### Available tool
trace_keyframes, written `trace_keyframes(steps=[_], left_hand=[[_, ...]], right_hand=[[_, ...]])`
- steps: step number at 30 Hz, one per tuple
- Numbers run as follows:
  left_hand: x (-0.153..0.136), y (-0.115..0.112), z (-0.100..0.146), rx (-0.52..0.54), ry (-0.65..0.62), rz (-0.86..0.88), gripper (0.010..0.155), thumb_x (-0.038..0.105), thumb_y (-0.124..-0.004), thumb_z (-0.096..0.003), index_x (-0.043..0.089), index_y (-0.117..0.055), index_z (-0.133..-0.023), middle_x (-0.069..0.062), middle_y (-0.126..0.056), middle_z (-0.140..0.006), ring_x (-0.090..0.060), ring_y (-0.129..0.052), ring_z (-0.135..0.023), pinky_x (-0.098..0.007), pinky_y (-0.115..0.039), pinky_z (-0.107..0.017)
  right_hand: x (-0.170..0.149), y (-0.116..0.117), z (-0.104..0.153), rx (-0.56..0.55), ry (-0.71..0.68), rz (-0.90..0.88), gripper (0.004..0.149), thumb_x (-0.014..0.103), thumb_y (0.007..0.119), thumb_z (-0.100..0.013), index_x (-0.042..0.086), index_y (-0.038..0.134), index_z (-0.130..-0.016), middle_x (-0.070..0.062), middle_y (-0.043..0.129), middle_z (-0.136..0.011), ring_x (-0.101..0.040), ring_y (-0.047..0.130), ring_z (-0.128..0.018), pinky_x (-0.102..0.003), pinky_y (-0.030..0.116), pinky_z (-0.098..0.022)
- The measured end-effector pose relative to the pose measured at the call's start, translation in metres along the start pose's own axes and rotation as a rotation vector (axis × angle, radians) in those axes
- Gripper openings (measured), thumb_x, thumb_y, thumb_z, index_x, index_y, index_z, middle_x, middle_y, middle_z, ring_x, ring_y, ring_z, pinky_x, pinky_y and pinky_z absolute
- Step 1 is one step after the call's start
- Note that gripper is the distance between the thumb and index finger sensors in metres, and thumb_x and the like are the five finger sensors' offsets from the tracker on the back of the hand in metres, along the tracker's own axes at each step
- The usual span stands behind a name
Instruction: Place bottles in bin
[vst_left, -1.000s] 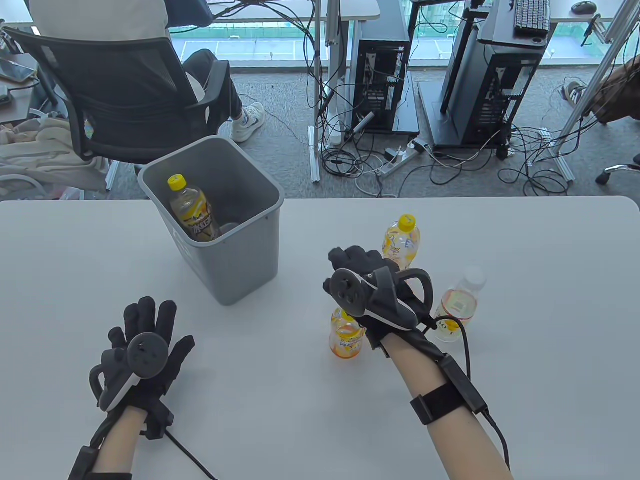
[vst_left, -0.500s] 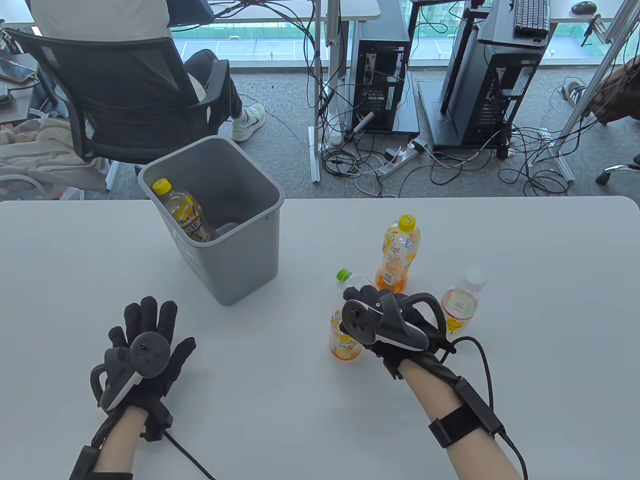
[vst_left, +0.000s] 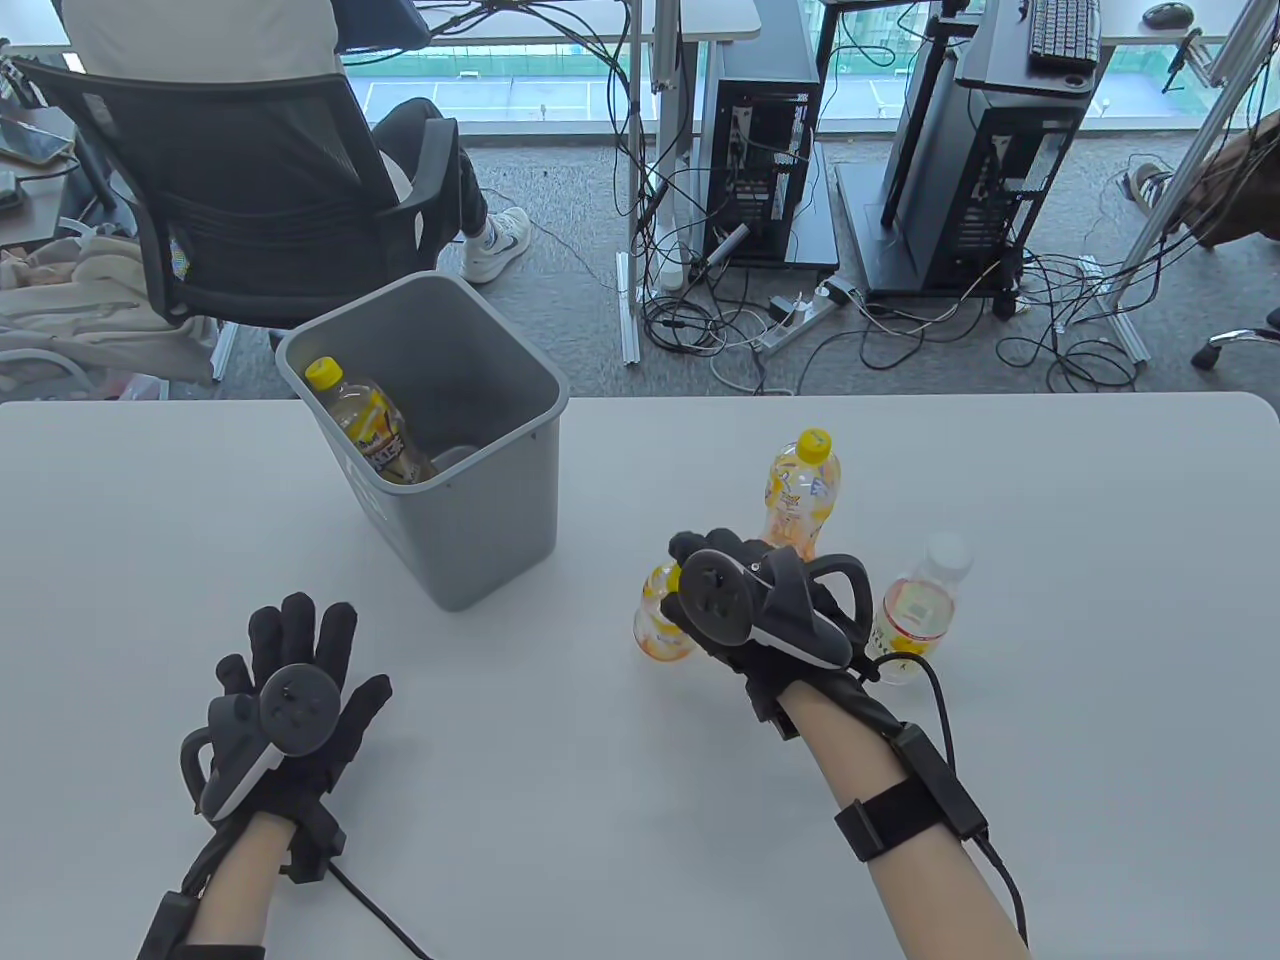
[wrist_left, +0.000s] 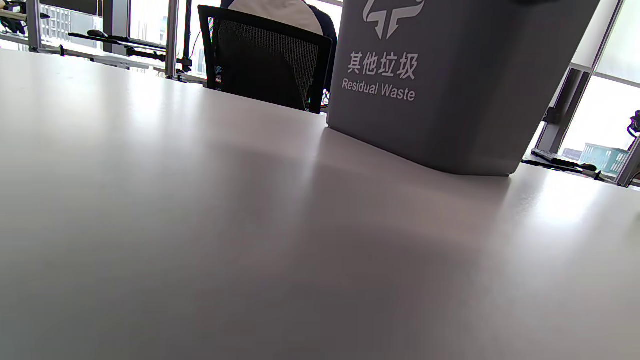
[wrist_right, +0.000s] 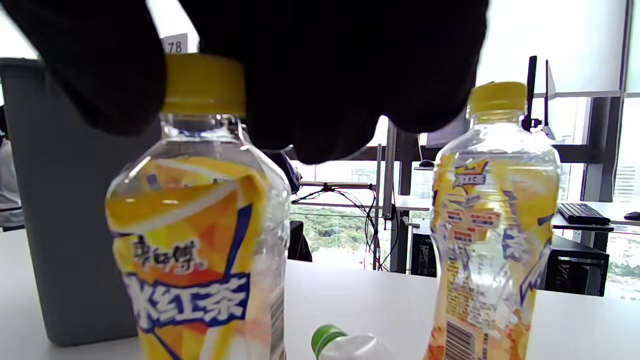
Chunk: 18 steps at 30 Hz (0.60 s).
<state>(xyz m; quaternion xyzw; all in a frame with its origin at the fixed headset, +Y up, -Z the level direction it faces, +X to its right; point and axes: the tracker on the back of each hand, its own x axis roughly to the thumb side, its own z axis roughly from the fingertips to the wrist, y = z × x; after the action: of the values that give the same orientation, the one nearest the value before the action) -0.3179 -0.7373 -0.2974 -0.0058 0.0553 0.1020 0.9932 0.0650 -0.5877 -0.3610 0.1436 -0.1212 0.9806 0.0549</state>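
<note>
A grey bin (vst_left: 500, 500) stands at the table's back left and holds a yellow-capped bottle (vst_left: 368, 422). My right hand (vst_left: 700, 590) grips a small orange-labelled bottle (vst_left: 660, 628) by its yellow cap (wrist_right: 204, 85), the fingers (wrist_right: 320, 75) curled over the top. A taller orange bottle (vst_left: 800, 490) stands just behind it and also shows in the right wrist view (wrist_right: 495, 220). A clear white-capped bottle (vst_left: 915, 610) stands to the hand's right. A green-capped bottle (wrist_right: 332, 342) lies low in the right wrist view. My left hand (vst_left: 290, 680) rests flat and empty on the table.
The bin's front wall (wrist_left: 450, 90) reads "Residual Waste" and stands close ahead of my left hand. The white table (vst_left: 560, 780) stretches around both hands. An office chair (vst_left: 230, 190) with a seated person is behind the far edge.
My right hand closed on the small orange bottle's cap and moved it left and away from me, toward the bin. The bottle in the bin settled lower. My left hand stayed still.
</note>
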Motion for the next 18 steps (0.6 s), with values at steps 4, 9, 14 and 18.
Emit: trace_keyframes(steps=[4,9,14,18], left_hand=[[0.001,0.000,0.000,0.006,-0.004,-0.006,0.081,0.071,-0.053,-0.0490,0.038,-0.022,-0.117,0.002,-0.008,-0.128,-0.032,-0.007,-0.121,-0.066,-0.018,-0.083],[-0.002,-0.003,-0.003,-0.010,0.008,0.002,0.081,0.071,-0.052,-0.0492,0.038,-0.022,-0.117,0.002,-0.008,-0.128,-0.032,-0.007,-0.121,-0.066,-0.017,-0.083],[-0.006,-0.001,-0.004,-0.008,0.021,0.036,0.081,0.071,-0.053,-0.0492,0.038,-0.022,-0.117,0.002,-0.007,-0.128,-0.032,-0.005,-0.121,-0.066,-0.016,-0.084],[-0.007,-0.002,-0.005,-0.016,0.023,0.038,0.081,0.071,-0.053,-0.0494,0.039,-0.021,-0.117,0.002,-0.007,-0.128,-0.032,-0.005,-0.121,-0.066,-0.016,-0.084]], right_hand=[[0.004,-0.038,-0.018,-0.201,0.143,-0.056,0.061,0.054,0.086,-0.045,0.030,0.071,-0.098,0.001,0.089,-0.085,-0.022,0.095,-0.059,-0.038,0.084,-0.049],[0.013,-0.086,-0.044,-0.412,0.364,-0.167,0.061,0.053,0.086,-0.046,0.028,0.071,-0.099,-0.001,0.089,-0.085,-0.022,0.096,-0.058,-0.037,0.085,-0.048],[0.036,-0.112,-0.069,-0.476,0.360,-0.359,0.061,0.052,0.082,-0.050,0.028,0.063,-0.103,-0.001,0.084,-0.091,-0.021,0.094,-0.063,-0.037,0.084,-0.052],[0.066,-0.102,-0.079,-0.467,0.307,-0.463,0.061,0.053,0.080,-0.051,0.030,0.060,-0.104,0.001,0.081,-0.093,-0.020,0.093,-0.066,-0.036,0.083,-0.054]])
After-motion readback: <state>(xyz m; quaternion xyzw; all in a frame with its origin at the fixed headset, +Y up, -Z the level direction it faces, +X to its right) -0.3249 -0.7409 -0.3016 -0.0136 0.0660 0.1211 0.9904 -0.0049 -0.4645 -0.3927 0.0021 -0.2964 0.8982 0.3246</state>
